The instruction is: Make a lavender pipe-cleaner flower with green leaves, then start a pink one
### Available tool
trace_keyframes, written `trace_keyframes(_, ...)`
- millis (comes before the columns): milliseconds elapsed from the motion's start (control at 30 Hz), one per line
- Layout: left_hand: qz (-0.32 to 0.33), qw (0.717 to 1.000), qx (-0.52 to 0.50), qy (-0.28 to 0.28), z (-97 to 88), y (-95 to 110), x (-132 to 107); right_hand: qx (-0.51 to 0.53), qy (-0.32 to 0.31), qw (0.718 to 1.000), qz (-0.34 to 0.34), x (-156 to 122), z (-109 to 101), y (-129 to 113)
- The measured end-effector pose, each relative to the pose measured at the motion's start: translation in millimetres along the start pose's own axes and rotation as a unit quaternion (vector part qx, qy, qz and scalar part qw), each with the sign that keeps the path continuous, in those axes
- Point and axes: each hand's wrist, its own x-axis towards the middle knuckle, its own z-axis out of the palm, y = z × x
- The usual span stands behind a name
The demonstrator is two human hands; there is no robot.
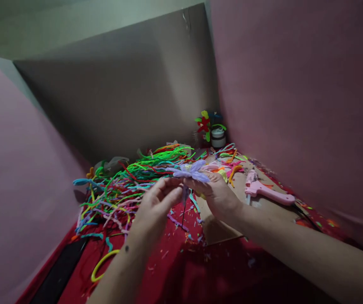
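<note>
Both my hands meet over a red cloth [181, 270], working on a lilac pipe-cleaner flower [190, 170]. My right hand [215, 193] grips the flower from below, fingers curled around its base. My left hand [156, 203] pinches at the flower's underside with thumb and fingertips. A thin dark stem [183, 211] hangs down from the flower between the two hands.
A big tangle of coloured pipe cleaners [127, 181] lies to the left. A pink glue gun [265, 191] rests on a cardboard sheet [219, 230] at the right. A finished red and green flower [204, 123] and a small jar [218, 137] stand in the far corner. Pink walls close in both sides.
</note>
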Motion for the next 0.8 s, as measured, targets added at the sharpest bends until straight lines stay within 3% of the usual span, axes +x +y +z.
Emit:
trace_keyframes(67,0.040,0.997,0.060,-0.002,12.8,-11,-5,0.007,0.030,1.000,0.006,-1,-1,4)
trace_keyframes(133,0.103,0.980,0.166,0.044,21.0,-19,-6,0.001,0.055,0.998,0.008,-2,-1,6)
trace_keyframes(233,0.205,0.895,0.376,0.120,23.2,-29,-2,0.000,0.062,0.998,0.000,-2,-1,8)
trace_keyframes(300,0.251,0.844,0.456,0.127,20.6,-32,2,-0.011,0.054,0.998,0.000,-2,-1,9)
trace_keyframes(367,0.271,0.833,0.468,0.115,17.1,-34,4,-0.042,0.053,0.998,0.004,-2,-1,10)
trace_keyframes(433,0.258,0.854,0.439,0.107,14.1,-34,5,-0.068,0.054,0.996,0.006,-2,-1,9)
trace_keyframes(500,0.218,0.896,0.376,0.093,12.0,-34,4,-0.071,0.045,0.996,0.017,-2,1,6)
trace_keyframes(633,0.085,0.984,0.146,0.060,11.4,-34,2,-0.048,0.018,0.998,0.025,-1,4,-1)
trace_keyframes(700,0.033,0.998,0.036,0.044,12.3,-32,1,-0.042,0.011,0.999,0.029,1,2,-3)
trace_keyframes(800,-0.005,0.996,-0.094,0.001,12.7,-29,0,-0.028,-0.005,0.997,0.073,3,-2,-1)
